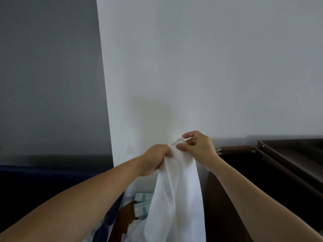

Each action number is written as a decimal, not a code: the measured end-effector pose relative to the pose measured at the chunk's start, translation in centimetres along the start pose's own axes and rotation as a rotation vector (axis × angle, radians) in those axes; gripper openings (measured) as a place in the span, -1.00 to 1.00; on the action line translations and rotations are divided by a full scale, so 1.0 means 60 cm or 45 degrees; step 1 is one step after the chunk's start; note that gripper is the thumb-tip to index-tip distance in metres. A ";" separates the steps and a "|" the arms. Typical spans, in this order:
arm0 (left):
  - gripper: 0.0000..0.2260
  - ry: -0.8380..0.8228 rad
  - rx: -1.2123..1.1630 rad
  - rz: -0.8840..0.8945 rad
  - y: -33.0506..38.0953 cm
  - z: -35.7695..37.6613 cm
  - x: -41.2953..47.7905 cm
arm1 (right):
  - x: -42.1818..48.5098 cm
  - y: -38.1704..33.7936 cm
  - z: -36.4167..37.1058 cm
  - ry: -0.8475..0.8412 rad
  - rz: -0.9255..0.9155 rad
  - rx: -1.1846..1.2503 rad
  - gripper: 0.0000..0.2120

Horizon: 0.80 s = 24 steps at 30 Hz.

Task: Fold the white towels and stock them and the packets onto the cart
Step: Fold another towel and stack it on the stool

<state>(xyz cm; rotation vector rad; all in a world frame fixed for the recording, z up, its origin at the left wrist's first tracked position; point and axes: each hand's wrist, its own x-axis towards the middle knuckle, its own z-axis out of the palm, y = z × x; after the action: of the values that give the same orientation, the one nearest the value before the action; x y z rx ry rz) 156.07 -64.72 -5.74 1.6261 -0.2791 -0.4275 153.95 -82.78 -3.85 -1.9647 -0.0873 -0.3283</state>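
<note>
A white towel hangs lengthwise in front of me, lifted in the air. My left hand grips its upper edge in a fist. Close beside it, my right hand pinches the towel's top corner between thumb and fingers. Two white packets with green stripes lie below, partly hidden by the hanging towel. More white cloth lies at the bottom, under the towel.
The dark brown cart stands at the right, its rails and top shelf in view. A white wall fills the background, with a grey wall on the left. A dark blue surface lies at the lower left. Brown wood shows near the packets.
</note>
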 end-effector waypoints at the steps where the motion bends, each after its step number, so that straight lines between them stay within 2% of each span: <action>1: -0.64 0.009 -0.063 -0.014 -0.002 0.000 0.000 | -0.001 0.002 0.003 0.021 0.006 0.017 -0.68; 5: -0.72 0.014 -0.075 0.026 0.001 -0.002 0.000 | 0.000 0.003 0.022 0.131 -0.101 -0.072 -0.72; 9: -0.71 0.013 0.056 0.163 0.008 -0.004 0.005 | 0.002 0.006 0.027 0.060 -0.146 -0.084 -0.80; 13: -0.75 0.053 -0.014 0.159 0.000 -0.008 0.004 | -0.003 0.007 0.026 0.013 -0.162 -0.101 -0.80; 18: -0.55 0.026 -0.143 0.130 0.001 -0.009 -0.003 | -0.004 0.003 0.024 0.006 -0.179 -0.286 -0.87; 21: -0.61 -0.005 -0.092 0.161 -0.003 -0.014 -0.001 | -0.003 0.002 0.025 -0.006 -0.256 -0.463 -0.90; 24: -0.67 0.052 0.131 0.235 -0.003 -0.020 0.005 | 0.001 -0.003 0.025 -0.031 -0.335 -0.423 -0.85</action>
<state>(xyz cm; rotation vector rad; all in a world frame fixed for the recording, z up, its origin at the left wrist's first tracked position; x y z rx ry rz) 156.84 -63.77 -5.89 1.6906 -0.4221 -0.2420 154.27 -81.33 -4.25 -2.2909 -0.3267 -0.5167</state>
